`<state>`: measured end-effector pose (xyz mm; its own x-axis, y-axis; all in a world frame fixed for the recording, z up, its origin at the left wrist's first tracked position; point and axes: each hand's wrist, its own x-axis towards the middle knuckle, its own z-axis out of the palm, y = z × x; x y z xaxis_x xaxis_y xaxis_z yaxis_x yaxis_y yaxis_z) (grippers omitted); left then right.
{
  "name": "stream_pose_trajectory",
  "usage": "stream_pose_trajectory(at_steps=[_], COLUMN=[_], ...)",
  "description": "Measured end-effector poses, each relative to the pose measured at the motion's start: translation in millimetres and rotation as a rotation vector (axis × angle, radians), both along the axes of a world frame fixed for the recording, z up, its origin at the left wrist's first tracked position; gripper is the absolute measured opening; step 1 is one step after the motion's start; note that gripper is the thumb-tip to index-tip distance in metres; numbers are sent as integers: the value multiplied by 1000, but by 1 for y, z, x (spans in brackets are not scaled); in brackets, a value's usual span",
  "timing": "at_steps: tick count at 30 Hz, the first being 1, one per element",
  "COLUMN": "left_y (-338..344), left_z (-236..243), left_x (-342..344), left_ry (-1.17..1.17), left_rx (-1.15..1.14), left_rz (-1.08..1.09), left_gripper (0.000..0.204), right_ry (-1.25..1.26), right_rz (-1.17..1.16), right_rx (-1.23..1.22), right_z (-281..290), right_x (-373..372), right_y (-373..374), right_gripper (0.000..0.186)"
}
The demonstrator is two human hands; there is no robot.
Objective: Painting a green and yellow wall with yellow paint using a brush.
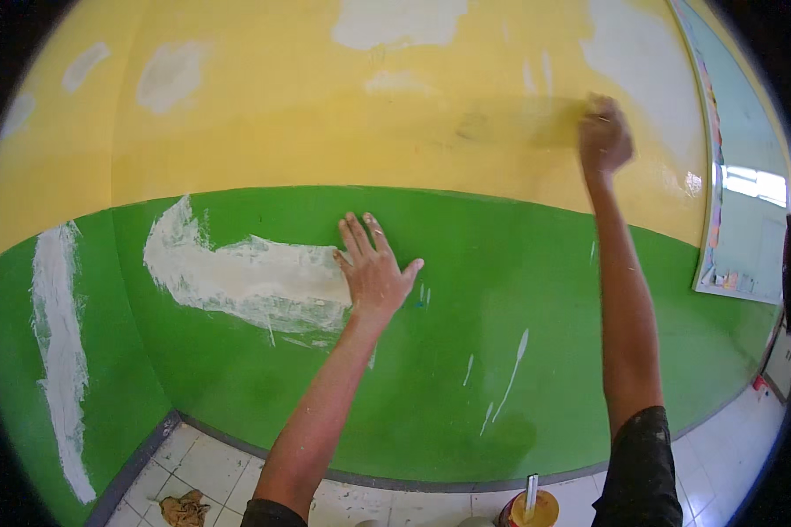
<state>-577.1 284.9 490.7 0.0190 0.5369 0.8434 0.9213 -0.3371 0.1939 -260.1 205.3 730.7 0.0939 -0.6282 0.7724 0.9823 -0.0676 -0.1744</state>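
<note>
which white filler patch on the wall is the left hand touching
The left hand rests flat on the right end of the wide arrow-shaped white patch on the green band. The tall strip in the corner and the patches on the yellow lie apart from it.

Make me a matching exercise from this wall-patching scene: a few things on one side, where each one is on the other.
Things:
1. left hand
2. right hand
3. crumpled rag
4. paint can

Places:
A. on the floor tiles near the left corner
B. raised against the yellow upper wall
C. on the floor by the wall's foot, a tool standing in it
D. flat on the green lower wall, beside a white filler patch

Pairs: 1-D, 2-B, 3-A, 4-C
</note>
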Motion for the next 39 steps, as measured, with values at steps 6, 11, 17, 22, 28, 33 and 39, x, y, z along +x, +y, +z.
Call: stream_pose_trajectory(at_steps=[6,11,17,22,28,33,39], left_y=[20,32,24,22,19,21,16], left_z=[8,2,7,8,9,9,11], left_x=[-44,-46,-49,-50,-46,-53,-56], left_ry=[-79,-12,-31,-41,-41,-57,-52], left_rx=[-37,58,8,-5,1,-29,-64], left_rz=[100,169,138,117,84,113,92], left_gripper=[120,121,121,123,121,121,126], right_ry=[-449,-509,-309,-183,-91,-15,-331], right_rz=[131,357,839,996,453,54,56], right_rx=[-137,-326,-167,-88,0,-33,-163], right_z=[-17,-25,2,13,13,-2,-2], right_x=[-238,-368,-362,-200,-32,-98,-247], right_y=[86,101,95,111,36,-3,81], right_gripper=[7,13,19,26,19,19,17])
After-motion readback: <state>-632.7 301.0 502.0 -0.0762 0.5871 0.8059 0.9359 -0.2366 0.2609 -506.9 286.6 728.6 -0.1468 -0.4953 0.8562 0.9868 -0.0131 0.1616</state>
